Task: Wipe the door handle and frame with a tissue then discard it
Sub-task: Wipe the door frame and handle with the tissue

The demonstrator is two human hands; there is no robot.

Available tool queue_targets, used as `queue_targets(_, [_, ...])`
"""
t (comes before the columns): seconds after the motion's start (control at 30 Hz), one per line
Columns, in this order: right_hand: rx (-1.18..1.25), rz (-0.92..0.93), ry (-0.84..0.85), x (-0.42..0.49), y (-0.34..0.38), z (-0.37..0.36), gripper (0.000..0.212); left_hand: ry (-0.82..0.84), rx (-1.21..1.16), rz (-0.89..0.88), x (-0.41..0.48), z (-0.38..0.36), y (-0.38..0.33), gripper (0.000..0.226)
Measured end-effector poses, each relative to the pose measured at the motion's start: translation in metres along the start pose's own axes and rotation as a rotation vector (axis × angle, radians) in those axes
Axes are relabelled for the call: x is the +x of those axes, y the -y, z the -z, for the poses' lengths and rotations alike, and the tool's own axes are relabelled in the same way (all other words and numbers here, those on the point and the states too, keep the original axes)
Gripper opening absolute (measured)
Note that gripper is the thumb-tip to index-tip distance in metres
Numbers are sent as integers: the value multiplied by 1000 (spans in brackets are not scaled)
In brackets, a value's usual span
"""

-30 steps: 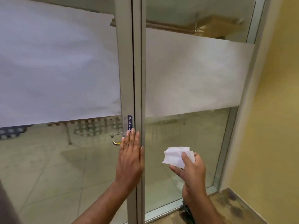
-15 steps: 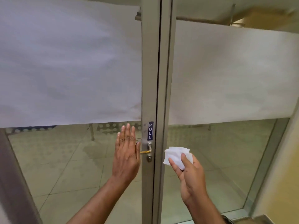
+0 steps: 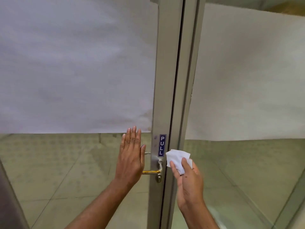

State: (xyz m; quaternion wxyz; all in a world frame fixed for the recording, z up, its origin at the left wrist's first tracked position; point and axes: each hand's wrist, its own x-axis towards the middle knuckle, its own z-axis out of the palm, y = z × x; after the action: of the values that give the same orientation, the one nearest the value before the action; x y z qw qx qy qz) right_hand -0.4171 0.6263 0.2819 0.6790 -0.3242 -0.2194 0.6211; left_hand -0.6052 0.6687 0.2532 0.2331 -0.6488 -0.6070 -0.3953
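Note:
A grey metal door frame runs down the middle between two glass panes. It carries a blue PULL label and, just below, a metal lever door handle with a brass-coloured bar pointing left. My left hand lies flat and open against the left glass, its palm covering the end of the handle bar. My right hand holds a folded white tissue by finger and thumb, just right of the handle, in front of the frame's edge; I cannot tell whether it touches.
Both glass panes have wide frosted white bands across their upper part. Tiled floor shows through the clear lower glass. A second frame post slants at the lower right.
The view has closed in on the door and shifted left. My left hand has slid from the frame onto the left glass. My right hand has carried the tissue closer to the handle.

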Motion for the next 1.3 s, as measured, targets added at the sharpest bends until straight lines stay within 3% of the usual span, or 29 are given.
queue_targets(0.3, [2,-13,79,86,-14,-6,29,-32,89,41,44,-69,10,61])
queue_targets(0.43, [-49,30,104,117,-25,-3,17,-37,108,59,63,-101,17,63])
queue_targets(0.93, [-155,251,14,155,-74,-11,19,-93,166,26,80,-141,48,61])
queue_targets(1.03, [-170,357,19,158,-82,-13,38,-111,185,-1,81,-144,56,60])
queue_targets(1.1, [-317,522,74,161,-86,-16,38,-125,186,-11,82,-147,59,60])
queue_targets(1.13, [-420,643,145,164,-87,-18,35,-135,183,-15,83,-148,60,59])
queue_targets(1.23, [-782,1009,433,191,-98,-16,51,-166,177,-35,83,-151,62,58])
queue_targets(1.3, [-971,1116,548,212,-105,-14,52,-186,180,-54,84,-153,65,58])
